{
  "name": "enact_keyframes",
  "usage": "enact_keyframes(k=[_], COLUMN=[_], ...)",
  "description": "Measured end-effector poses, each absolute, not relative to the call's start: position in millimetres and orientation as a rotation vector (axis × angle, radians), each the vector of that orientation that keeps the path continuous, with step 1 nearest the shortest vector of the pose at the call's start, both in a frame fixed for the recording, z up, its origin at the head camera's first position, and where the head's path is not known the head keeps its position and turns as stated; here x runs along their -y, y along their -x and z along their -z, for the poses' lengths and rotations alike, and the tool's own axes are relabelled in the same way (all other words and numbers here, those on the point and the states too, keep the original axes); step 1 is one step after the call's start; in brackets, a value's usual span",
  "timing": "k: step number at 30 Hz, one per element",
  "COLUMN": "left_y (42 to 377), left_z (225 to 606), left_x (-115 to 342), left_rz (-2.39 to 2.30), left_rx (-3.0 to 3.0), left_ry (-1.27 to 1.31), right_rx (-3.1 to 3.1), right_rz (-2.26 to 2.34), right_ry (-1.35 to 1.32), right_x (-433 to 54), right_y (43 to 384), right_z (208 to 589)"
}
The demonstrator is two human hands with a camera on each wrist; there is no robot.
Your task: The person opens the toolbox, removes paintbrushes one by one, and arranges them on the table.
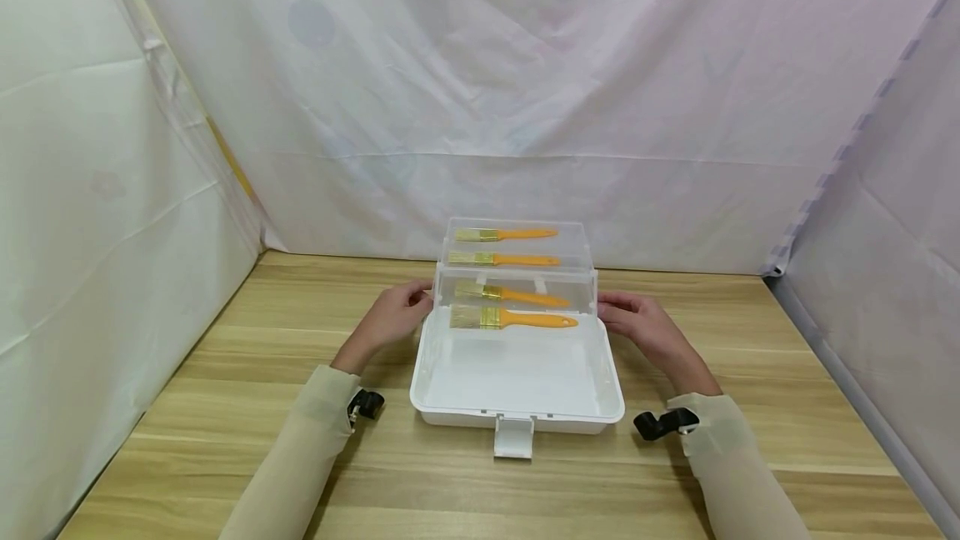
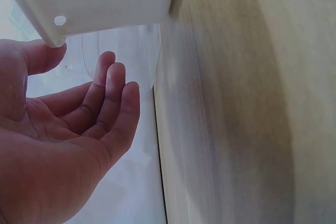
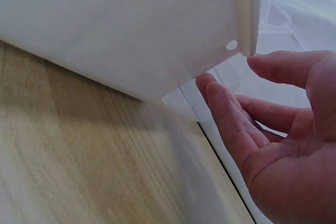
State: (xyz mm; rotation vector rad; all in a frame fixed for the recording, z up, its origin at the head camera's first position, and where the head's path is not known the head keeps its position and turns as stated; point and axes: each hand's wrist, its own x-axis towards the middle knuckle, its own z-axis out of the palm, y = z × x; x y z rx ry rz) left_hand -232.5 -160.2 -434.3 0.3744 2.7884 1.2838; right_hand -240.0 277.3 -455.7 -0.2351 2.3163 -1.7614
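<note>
A white plastic box (image 1: 517, 373) stands on the wooden table with its clear lid (image 1: 517, 244) raised at the back and its front latch (image 1: 514, 437) hanging down. Several flat paintbrushes with orange handles lie one above another at the clear part, the widest paintbrush (image 1: 513, 319) lowest. My left hand (image 1: 397, 311) is at the box's back left corner, thumb touching the rim and other fingers loosely bent under it. Mirroring it, my right hand (image 1: 645, 323) rests its thumb on the back right rim corner. Its other fingers lie close behind the box wall (image 3: 157, 30).
The wooden table (image 1: 360, 473) extends around the box on both sides and in front. White cloth (image 1: 487, 90) hangs close behind the raised lid, with more cloth at left and right. Black clips (image 1: 365, 405) sit at both sleeve cuffs.
</note>
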Motion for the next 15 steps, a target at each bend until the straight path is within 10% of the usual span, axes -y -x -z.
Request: enact_keyframes(k=[15], left_y=[231.7], left_z=[434.1], left_x=[163.3], left_rz=[-1.296], left_rx=[-2.733], left_ry=[-0.352], right_rx=[-2.297], right_rz=[1.762], right_ry=[0.222], right_x=[-277.4], right_y=[236.4], right_z=[452.4])
